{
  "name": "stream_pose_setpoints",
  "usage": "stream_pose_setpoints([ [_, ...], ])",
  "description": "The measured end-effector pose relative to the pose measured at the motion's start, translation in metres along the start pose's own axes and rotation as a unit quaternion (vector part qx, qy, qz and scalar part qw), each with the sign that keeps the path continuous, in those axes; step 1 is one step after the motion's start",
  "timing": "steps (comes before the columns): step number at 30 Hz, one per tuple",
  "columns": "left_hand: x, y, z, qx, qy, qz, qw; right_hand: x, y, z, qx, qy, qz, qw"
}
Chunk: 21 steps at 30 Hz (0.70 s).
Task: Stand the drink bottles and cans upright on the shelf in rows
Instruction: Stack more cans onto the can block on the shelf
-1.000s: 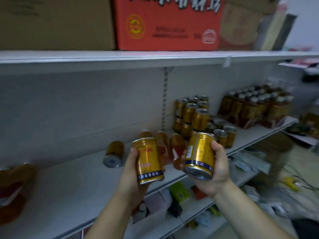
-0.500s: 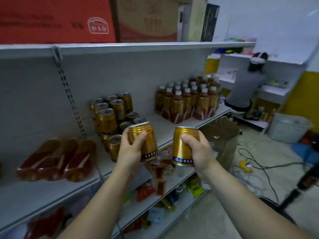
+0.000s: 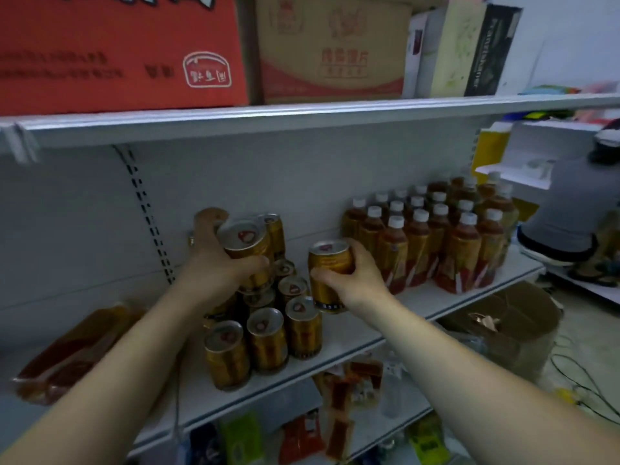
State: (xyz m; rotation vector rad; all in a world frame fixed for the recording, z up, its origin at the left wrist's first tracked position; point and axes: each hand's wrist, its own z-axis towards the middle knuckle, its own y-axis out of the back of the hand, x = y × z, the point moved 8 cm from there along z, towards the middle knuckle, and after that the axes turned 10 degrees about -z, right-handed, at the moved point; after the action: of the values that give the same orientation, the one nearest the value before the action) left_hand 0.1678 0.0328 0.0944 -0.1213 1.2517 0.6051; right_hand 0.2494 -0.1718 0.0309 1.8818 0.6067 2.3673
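Okay, white metal shelf under both my hands; block of standing gold drink cans between them. Left hand grips a tilted gold aluminium can above the block's top layer. Right hand wraps an upright gold aluminium can, axis near vertical, bare shelf just below: closer to set-down, I judge.

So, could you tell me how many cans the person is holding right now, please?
2. One can is in the left hand, over the stacked cans; the other can is in the right hand, upright, just right of that stack. None looks hidden.
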Motion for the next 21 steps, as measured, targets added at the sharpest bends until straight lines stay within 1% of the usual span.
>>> stream_pose_setpoints([
  [3, 0.013, -0.012, 0.027, 0.048, 0.007, 0.083, 0.995, -0.001, -0.016, 0.044, 0.051, 0.027, -0.028, 0.998],
  [7, 0.041, -0.017, 0.044, 0.075, 0.049, 0.185, 0.979, -0.003, -0.043, 0.088, 0.112, 0.047, -0.054, 0.991],
  [9, 0.054, -0.02, 0.047, 0.091, 0.058, 0.274, 0.956, -0.006, -0.058, 0.106, 0.142, 0.075, -0.075, 0.984],
  [12, 0.068, -0.025, 0.049, 0.097, 0.071, 0.393, 0.912, -0.011, -0.075, 0.13, 0.174, 0.097, -0.071, 0.977],
  [15, 0.073, -0.026, 0.052, 0.092, 0.071, 0.449, 0.886, -0.013, -0.09, 0.149, 0.205, 0.145, -0.06, 0.966],
  [18, 0.077, -0.021, 0.048, 0.085, 0.089, 0.523, 0.844, -0.014, -0.099, 0.152, 0.219, 0.194, -0.051, 0.955],
  [19, 0.078, -0.021, 0.045, 0.082, 0.103, 0.534, 0.835, -0.016, -0.101, 0.153, 0.223, 0.203, -0.052, 0.952],
  [21, 0.079, -0.022, 0.042, 0.081, 0.122, 0.532, 0.834, -0.019, -0.103, 0.155, 0.23, 0.207, -0.067, 0.948],
])
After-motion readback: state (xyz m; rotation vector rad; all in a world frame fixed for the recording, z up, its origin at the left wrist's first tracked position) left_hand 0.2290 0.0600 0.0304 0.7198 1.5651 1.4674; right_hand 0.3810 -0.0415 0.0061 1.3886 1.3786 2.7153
